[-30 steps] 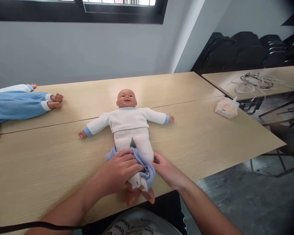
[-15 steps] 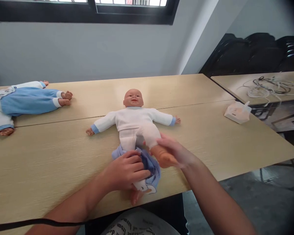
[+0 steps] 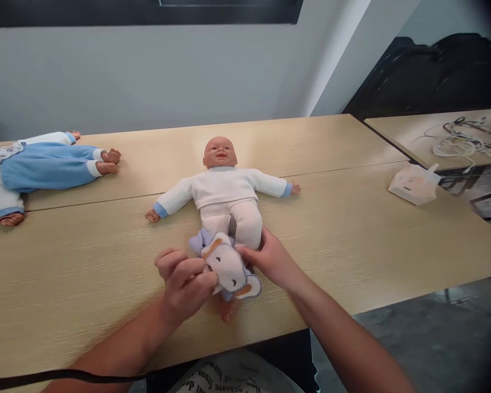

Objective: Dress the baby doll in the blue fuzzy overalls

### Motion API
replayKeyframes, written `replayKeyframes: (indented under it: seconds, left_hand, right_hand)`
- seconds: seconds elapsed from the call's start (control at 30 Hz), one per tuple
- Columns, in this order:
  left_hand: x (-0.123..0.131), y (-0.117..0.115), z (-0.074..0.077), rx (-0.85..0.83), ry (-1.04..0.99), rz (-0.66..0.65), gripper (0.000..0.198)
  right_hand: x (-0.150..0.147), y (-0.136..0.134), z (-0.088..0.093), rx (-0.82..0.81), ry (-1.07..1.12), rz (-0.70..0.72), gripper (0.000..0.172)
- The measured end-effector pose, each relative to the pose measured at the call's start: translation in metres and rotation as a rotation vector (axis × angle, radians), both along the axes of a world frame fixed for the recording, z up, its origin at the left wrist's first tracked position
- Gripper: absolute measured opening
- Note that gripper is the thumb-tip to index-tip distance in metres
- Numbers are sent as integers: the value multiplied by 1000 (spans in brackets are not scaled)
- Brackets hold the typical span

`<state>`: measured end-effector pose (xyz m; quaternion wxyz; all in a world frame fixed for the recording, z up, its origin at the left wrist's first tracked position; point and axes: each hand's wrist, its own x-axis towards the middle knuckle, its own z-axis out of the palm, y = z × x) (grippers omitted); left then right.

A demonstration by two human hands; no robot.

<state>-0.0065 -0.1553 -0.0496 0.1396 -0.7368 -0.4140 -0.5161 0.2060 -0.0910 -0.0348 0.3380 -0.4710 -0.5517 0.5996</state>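
Note:
A baby doll (image 3: 225, 185) in a white top with blue cuffs lies face up on the table, arms spread and head away from me. Bunched around its lower legs is a light-blue doll garment (image 3: 230, 267) with a white animal face and ears on it. My left hand (image 3: 188, 281) is closed on the garment's edge beside the animal face. My right hand (image 3: 272, 259) grips the doll's leg on the right at knee height, its thumb in front; the foot on that side is hidden. The other foot (image 3: 228, 310) shows blurred below the garment.
A second doll (image 3: 51, 166) in blue trousers lies at the left. On the wooden table (image 3: 331, 218) a white tissue box (image 3: 415, 184) stands at the right. Tangled cables (image 3: 464, 139) lie on a neighbouring table, with black chairs (image 3: 437, 76) behind. A black strap (image 3: 65, 374) crosses the lower left.
My left hand has pulled the garment up and left, so its animal face now shows. The doll's leg on the right has gone from bent outward to straighter, its foot now hidden behind the garment.

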Motion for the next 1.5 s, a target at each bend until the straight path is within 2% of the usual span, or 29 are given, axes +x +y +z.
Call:
replayKeyframes:
  seconds: [0.1,0.17,0.23,0.43,0.63,0.77,0.9,1.1,1.2,1.27,1.33,1.43,1.5]
  left_hand:
    - [-2,0,5,-145,78,-223,6]
    - [-1,2,3,-193,65,-269,15]
    - [0,3,0,-197,30,-231,22]
    - [0,8,-2,-268,-11,-170,37]
    - [9,4,-2,-350,68,-100,51]
    - [14,1,-5,-392,41,-80,55]
    - [16,1,-6,-399,19,-99,50]
    - [14,2,-8,-321,-43,-108,36]
    - [14,0,-9,-283,-46,-115,33]
    - [15,-1,-9,-240,-57,-150,32]
    - [16,-2,-7,-156,-71,-194,30]
    - [18,-3,-5,-43,-46,-261,30]
    - [19,-4,-6,-13,-35,-281,33]
  right_hand:
    - [-5,1,-3,-38,77,-100,56]
    - [-9,1,-2,-65,133,-175,55]
    - [-13,1,1,-61,170,-188,54]
    - [-11,2,9,-2,164,-41,56]
    - [-7,0,6,62,77,-49,52]
    - [-11,-1,0,-11,230,-26,47]
    - [-9,1,-12,-107,378,11,50]
    - [33,13,-22,-95,169,87,71]
    - [50,26,-19,-34,59,206,59]
    - [53,42,-14,3,18,202,52]
    - [50,66,-11,32,2,80,53]
    - [36,111,-13,97,-54,-182,57]
    - [26,137,-18,123,-127,-276,59]
